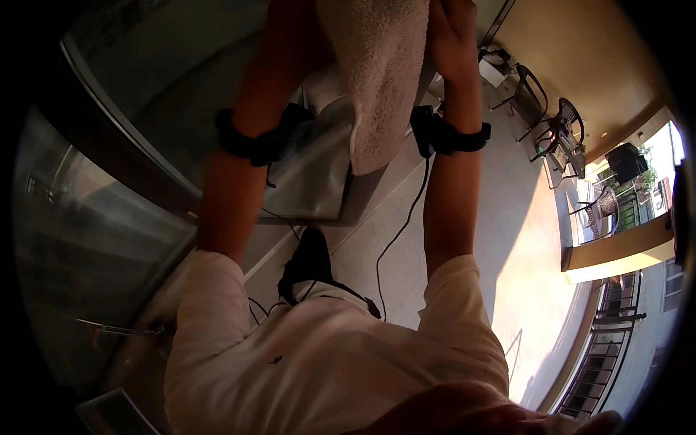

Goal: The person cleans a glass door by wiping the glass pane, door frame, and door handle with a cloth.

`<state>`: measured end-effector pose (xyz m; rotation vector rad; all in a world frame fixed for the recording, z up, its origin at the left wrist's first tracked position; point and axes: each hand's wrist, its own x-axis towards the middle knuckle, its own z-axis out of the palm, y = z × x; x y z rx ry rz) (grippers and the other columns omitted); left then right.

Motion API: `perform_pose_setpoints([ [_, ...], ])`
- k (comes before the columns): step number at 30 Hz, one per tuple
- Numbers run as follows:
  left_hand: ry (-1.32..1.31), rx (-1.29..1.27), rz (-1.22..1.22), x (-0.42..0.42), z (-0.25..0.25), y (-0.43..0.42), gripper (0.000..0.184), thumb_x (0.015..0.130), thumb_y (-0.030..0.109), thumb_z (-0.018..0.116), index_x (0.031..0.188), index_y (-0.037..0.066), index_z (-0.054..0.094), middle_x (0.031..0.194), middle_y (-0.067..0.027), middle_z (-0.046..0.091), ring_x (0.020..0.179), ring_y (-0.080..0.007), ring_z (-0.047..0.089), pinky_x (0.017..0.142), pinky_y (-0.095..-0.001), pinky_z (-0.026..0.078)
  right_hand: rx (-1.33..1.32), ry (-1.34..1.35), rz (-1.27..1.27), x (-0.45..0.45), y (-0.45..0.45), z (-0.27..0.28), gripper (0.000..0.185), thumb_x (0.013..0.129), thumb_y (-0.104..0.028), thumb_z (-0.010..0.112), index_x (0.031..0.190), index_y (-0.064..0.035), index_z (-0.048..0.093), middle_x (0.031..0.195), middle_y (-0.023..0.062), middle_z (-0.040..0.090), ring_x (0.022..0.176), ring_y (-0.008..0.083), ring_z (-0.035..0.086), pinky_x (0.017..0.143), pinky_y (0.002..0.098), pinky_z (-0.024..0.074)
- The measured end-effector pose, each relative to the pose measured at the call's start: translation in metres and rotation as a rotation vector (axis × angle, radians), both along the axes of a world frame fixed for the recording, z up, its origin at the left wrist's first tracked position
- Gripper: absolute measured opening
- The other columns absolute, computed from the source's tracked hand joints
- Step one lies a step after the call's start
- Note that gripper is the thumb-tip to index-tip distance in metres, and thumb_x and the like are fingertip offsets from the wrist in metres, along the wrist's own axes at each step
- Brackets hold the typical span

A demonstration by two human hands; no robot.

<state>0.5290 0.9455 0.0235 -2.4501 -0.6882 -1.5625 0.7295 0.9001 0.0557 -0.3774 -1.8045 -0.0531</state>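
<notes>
A pale terry towel (pixel 386 83) hangs between my raised arms at the top of the view, its lower corner dangling free. My right hand (pixel 452 40) is at the towel's right edge with its fingers curled in against the cloth. On the other side, my left hand (pixel 296 32) is in deep shadow beside the towel, and its fingers are hidden. Each wrist wears a black strap with a small device. Behind the towel stands a glass panel (pixel 319 192) in a dark frame.
Another framed glass pane (pixel 94 239) stands at the left, with a thin metal handle low on it. A black cable (pixel 384 250) runs from my right wrist to my waist. Wicker chairs (pixel 568 119) stand by the wall at the right, on the pale tiled floor (pixel 500 210).
</notes>
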Motion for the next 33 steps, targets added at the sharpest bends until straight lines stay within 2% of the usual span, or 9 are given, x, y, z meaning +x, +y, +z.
perform_pose_setpoints([
  [5,-0.015,-0.009,-0.004,-0.004,-0.006,0.007,0.047,0.081,0.019,0.077,0.122,0.003,0.061,0.117,-0.0203,0.063,0.109,-0.0319,0.062,0.09,-0.0416,0.049,0.105,0.087,-0.021,0.0,0.01,-0.008,0.015,0.091,-0.007,0.051,0.083,0.0054,0.054,0.066,0.0132,0.049,0.058,0.0214,0.047,0.055,0.0355,0.0359],
  [10,-0.084,0.084,0.018,-0.018,-0.014,-0.012,0.051,0.083,0.021,0.076,0.127,0.004,0.056,0.124,-0.0206,0.057,0.114,-0.0331,0.058,0.094,-0.0427,0.047,0.136,-0.077,-0.187,0.004,-0.006,-0.004,0.04,0.084,-0.022,0.07,0.07,-0.0029,0.038,0.061,0.0073,0.036,0.056,0.0185,0.039,0.055,0.0339,0.0283],
  [15,-0.169,0.172,0.098,-0.028,-0.042,-0.034,0.055,0.085,0.023,0.075,0.132,0.005,0.051,0.13,-0.0209,0.051,0.12,-0.0343,0.053,0.098,-0.0437,0.045,0.129,-0.008,-0.289,0.0,-0.011,-0.007,0.043,0.085,-0.03,0.073,0.068,-0.0054,0.042,0.06,0.0046,0.04,0.057,0.0174,0.041,0.055,0.0337,0.029],
  [18,-0.195,0.213,0.117,-0.016,-0.069,-0.05,0.058,0.086,0.024,0.074,0.135,0.005,0.048,0.134,-0.0211,0.048,0.123,-0.035,0.051,0.1,-0.0444,0.043,-0.027,0.113,-0.095,0.002,-0.015,-0.008,0.038,0.093,-0.026,0.066,0.069,-0.004,0.046,0.061,0.0072,0.044,0.055,0.0209,0.044,0.057,0.0359,0.0311],
  [21,-0.185,0.237,0.155,-0.015,-0.062,-0.051,0.061,0.088,0.025,0.073,0.138,0.006,0.045,0.138,-0.0213,0.044,0.126,-0.0357,0.048,0.102,-0.045,0.042,0.217,0.017,-0.21,0.006,-0.017,-0.001,0.034,0.099,-0.019,0.058,0.071,-0.0021,0.049,0.062,0.0107,0.047,0.056,0.0259,0.048,0.057,0.0377,0.0326],
  [24,-0.146,0.28,0.246,-0.022,-0.035,-0.07,0.064,0.089,0.026,0.073,0.141,0.006,0.042,0.142,-0.0215,0.041,0.129,-0.0365,0.045,0.104,-0.0457,0.041,0.189,0.019,-0.201,0.021,-0.054,0.007,0.033,0.1,-0.014,0.053,0.07,-0.0008,0.048,0.064,0.0126,0.048,0.056,0.0286,0.05,0.055,0.0382,0.0323],
  [27,-0.112,0.321,0.371,-0.053,-0.016,-0.06,0.066,0.09,0.028,0.072,0.144,0.007,0.039,0.146,-0.0217,0.037,0.132,-0.0372,0.043,0.107,-0.0463,0.04,0.142,0.089,-0.059,0.03,-0.059,0.004,0.037,0.097,-0.021,0.061,0.069,-0.0018,0.047,0.062,0.0124,0.047,0.055,0.0277,0.049,0.054,0.0373,0.0314],
  [29,-0.106,0.349,0.457,-0.071,-0.003,-0.048,0.068,0.091,0.029,0.071,0.146,0.007,0.037,0.148,-0.0218,0.035,0.135,-0.0377,0.041,0.108,-0.0468,0.039,0.09,-0.035,-0.25,0.04,-0.061,0.005,0.045,0.089,-0.032,0.073,0.067,-0.0038,0.045,0.059,0.012,0.046,0.053,0.0277,0.048,0.054,0.0367,0.0312],
  [33,-0.122,0.365,0.633,-0.121,0.012,-0.004,0.072,0.092,0.03,0.07,0.149,0.008,0.033,0.153,-0.0221,0.03,0.139,-0.0386,0.038,0.111,-0.0476,0.037,0.158,-0.085,-0.282,0.025,-0.06,0.001,0.052,0.08,-0.041,0.081,0.066,-0.0057,0.045,0.057,0.0113,0.044,0.052,0.027,0.046,0.054,0.0361,0.0314],
])
